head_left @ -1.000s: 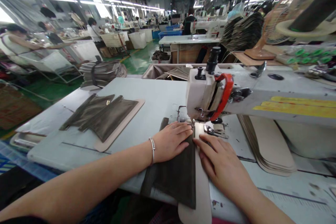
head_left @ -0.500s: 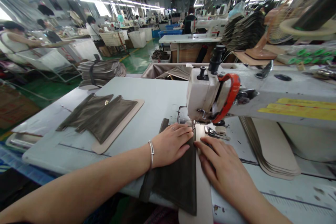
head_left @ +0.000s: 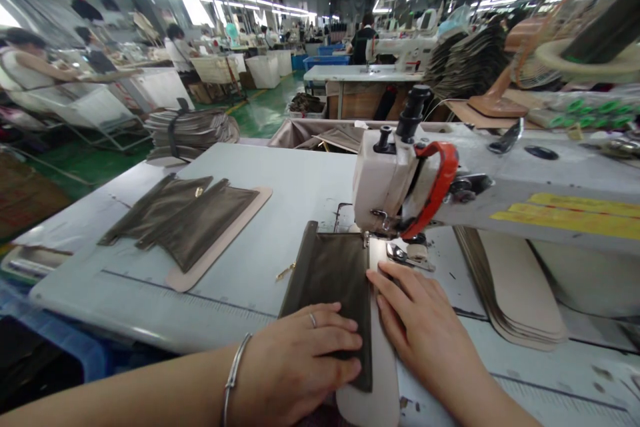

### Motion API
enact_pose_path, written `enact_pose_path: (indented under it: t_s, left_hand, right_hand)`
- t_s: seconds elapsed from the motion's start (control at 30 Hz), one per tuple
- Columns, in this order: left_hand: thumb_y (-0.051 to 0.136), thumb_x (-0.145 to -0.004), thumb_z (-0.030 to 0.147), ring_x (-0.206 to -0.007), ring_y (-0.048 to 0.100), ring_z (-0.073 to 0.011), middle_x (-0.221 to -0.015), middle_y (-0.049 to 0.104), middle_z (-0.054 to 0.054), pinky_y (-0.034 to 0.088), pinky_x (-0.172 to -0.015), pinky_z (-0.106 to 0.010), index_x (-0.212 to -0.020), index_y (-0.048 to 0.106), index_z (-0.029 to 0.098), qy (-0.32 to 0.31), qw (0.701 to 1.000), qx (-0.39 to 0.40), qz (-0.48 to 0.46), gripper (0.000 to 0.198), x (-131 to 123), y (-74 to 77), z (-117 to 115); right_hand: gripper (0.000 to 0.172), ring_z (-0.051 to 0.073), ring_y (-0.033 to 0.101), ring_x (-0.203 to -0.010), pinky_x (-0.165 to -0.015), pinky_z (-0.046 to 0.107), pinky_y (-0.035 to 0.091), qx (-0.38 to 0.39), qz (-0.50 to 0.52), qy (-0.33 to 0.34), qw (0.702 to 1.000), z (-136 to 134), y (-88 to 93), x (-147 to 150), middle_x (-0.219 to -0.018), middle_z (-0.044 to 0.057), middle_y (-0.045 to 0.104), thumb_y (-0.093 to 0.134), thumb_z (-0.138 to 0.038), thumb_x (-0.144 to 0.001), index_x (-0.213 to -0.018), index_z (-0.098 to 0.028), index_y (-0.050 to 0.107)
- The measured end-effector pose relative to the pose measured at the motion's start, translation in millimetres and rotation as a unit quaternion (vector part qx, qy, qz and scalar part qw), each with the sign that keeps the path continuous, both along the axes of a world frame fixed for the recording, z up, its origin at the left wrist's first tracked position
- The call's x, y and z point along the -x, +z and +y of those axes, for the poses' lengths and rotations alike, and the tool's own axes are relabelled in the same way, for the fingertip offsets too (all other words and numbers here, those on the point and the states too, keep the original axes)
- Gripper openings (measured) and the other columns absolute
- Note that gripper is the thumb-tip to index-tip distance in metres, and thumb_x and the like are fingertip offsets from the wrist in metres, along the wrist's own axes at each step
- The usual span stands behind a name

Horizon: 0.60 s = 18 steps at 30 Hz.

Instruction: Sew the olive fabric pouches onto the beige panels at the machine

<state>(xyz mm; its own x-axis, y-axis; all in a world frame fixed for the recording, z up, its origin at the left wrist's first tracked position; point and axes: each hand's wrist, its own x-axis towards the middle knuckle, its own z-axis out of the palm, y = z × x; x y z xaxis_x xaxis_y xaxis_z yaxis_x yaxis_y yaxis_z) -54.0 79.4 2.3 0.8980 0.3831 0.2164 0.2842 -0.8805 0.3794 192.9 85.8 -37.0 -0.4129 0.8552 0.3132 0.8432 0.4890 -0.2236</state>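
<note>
A dark brown zippered pocket piece [head_left: 335,273] lies on a long beige panel [head_left: 383,360], its right edge running up to the needle of the white sewing machine [head_left: 380,180]. My left hand [head_left: 305,353] rests flat on the pocket's near part, fingers stretched out. My right hand [head_left: 415,320] lies open on the beige panel and the table, fingertips at the pocket's right edge below the presser foot. A gold zipper pull [head_left: 286,271] sticks out at the pocket's left side. Neither hand grips anything.
Two more dark pockets [head_left: 205,220], one on a beige panel, lie left on the table [head_left: 280,180]. Stacked beige panels [head_left: 520,280] stand under the machine arm. Behind are a tied bundle [head_left: 195,133], a fan [head_left: 525,60] and co-workers at other tables.
My left hand has slid back toward me along the pocket, uncovering its upper part and the zipper pull. My right hand stays nearly in place beside the needle.
</note>
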Motion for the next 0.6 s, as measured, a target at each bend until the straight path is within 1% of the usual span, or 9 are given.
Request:
enact_pose_path:
  t_s: [0.1, 0.17, 0.3, 0.43, 0.6]
  left_hand:
    - [0.055, -0.087, 0.017, -0.124, 0.048, -0.0163, -0.122, 0.063, -0.003, 0.024, -0.119, -0.035, -0.118, 0.059, 0.019, 0.001, 1.0, -0.011, -0.02, 0.03, -3.7, -8.0, 5.6]
    - [0.054, -0.089, 0.018, -0.123, 0.049, -0.0157, -0.12, 0.064, -0.002, 0.026, -0.118, -0.035, -0.117, 0.059, 0.02, 0.002, 1.0, -0.019, -0.021, 0.028, -5.4, -10.2, 10.0]
    - [0.05, -0.093, 0.02, -0.123, 0.05, -0.0159, -0.12, 0.065, -0.001, 0.027, -0.117, -0.035, -0.117, 0.059, 0.02, 0.002, 0.999, -0.044, -0.015, 0.026, -6.9, -11.6, 17.4]
    - [0.048, -0.093, 0.021, -0.122, 0.05, -0.0168, -0.121, 0.064, -0.003, 0.026, -0.117, -0.036, -0.117, 0.058, 0.018, -0.011, 0.998, -0.06, -0.016, 0.026, -8.3, -14.6, 25.2]
    - [0.046, -0.095, 0.019, -0.121, 0.051, -0.0163, -0.121, 0.064, -0.003, 0.027, -0.117, -0.035, -0.117, 0.058, 0.019, -0.001, 0.997, -0.082, -0.011, 0.025, -11.7, -14.6, 35.0]
  right_hand:
    - [0.038, 0.027, 0.045, -0.117, -0.093, 0.045, 0.04, 0.003, 0.0, 0.0, 1.0, 0.1, 0.5, 0.0, -0.133, 0.009, 0.046, 0.044, -0.021, -0.095, -0.132, -0.023, 0.048]
    - [0.038, 0.027, 0.046, -0.117, -0.093, 0.045, 0.04, 0.001, 0.001, 0.001, 1.0, 0.0, 1.2, 0.3, -0.132, 0.009, 0.046, 0.044, -0.021, -0.095, -0.132, -0.023, 0.048]
    - [0.038, 0.027, 0.046, -0.116, -0.093, 0.045, 0.04, 0.002, -0.002, -0.002, 1.0, 0.2, 1.4, 0.7, -0.132, 0.009, 0.047, 0.044, -0.021, -0.095, -0.132, -0.023, 0.048]
    - [0.039, 0.027, 0.046, -0.116, -0.093, 0.045, 0.04, 0.007, -0.008, -0.002, 1.0, 0.9, -0.1, 0.0, -0.133, 0.008, 0.047, 0.045, -0.022, -0.094, -0.133, -0.024, 0.047]
    - [0.04, 0.026, 0.045, -0.118, -0.093, 0.044, 0.039, 0.006, -0.01, 0.0, 1.0, 0.5, 0.5, -0.4, -0.134, 0.008, 0.046, 0.045, -0.021, -0.094, -0.134, -0.024, 0.046]
